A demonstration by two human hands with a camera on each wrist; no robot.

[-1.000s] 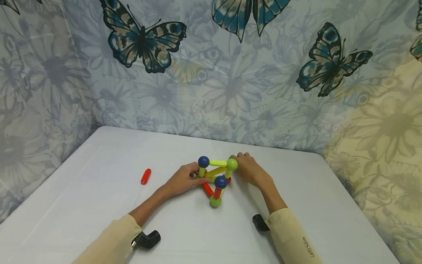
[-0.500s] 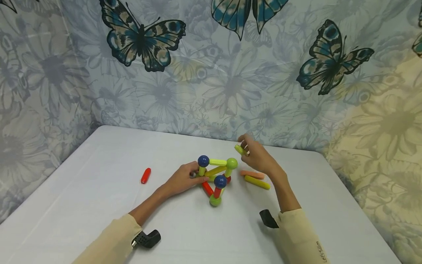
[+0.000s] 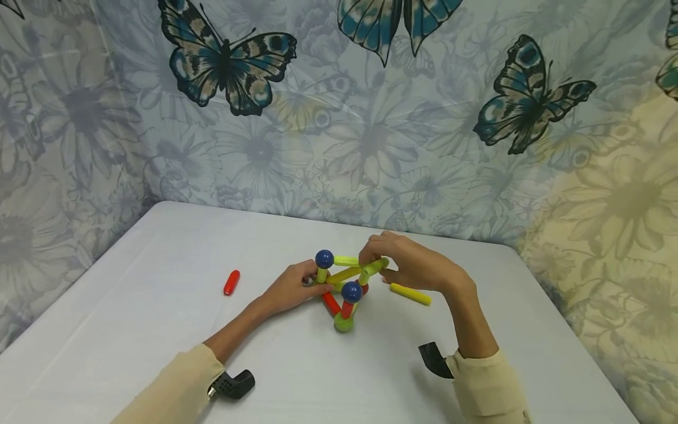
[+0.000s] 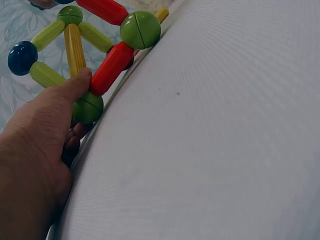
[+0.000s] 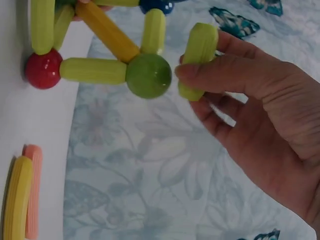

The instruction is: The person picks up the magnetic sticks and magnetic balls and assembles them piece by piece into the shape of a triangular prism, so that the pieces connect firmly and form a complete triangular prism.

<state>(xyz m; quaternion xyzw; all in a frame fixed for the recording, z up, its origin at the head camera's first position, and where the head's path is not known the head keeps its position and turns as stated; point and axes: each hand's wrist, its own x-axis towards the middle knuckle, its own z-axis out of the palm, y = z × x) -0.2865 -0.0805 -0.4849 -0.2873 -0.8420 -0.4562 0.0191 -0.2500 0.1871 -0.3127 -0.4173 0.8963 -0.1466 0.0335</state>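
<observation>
A frame of magnetic sticks and balls stands on the white table, with a blue ball (image 3: 352, 292) at an upper corner. My left hand (image 3: 296, 287) grips its left side; in the left wrist view the thumb presses by a green ball (image 4: 88, 108) where a red stick (image 4: 111, 68) and a lime stick meet. A long yellow stick (image 5: 107, 31) runs diagonally through the frame. Between thumb and fingers, my right hand (image 3: 410, 260) pinches a short lime magnetic stick (image 5: 198, 60). That stick is held close beside the frame's upper green ball (image 5: 149, 76), a narrow gap apart in the right wrist view.
Apart from the frame, a red stick (image 3: 231, 282) lies to the left on the table (image 3: 296, 371). Right of the frame lie a loose yellow stick (image 3: 410, 294) and a salmon stick (image 5: 33, 200). Butterfly-patterned cloth (image 3: 371, 147) rises behind the table.
My right hand lifted away from the table with the lime stick, then came back left and down to the frame's upper right corner. My left hand kept its grip on the frame.
</observation>
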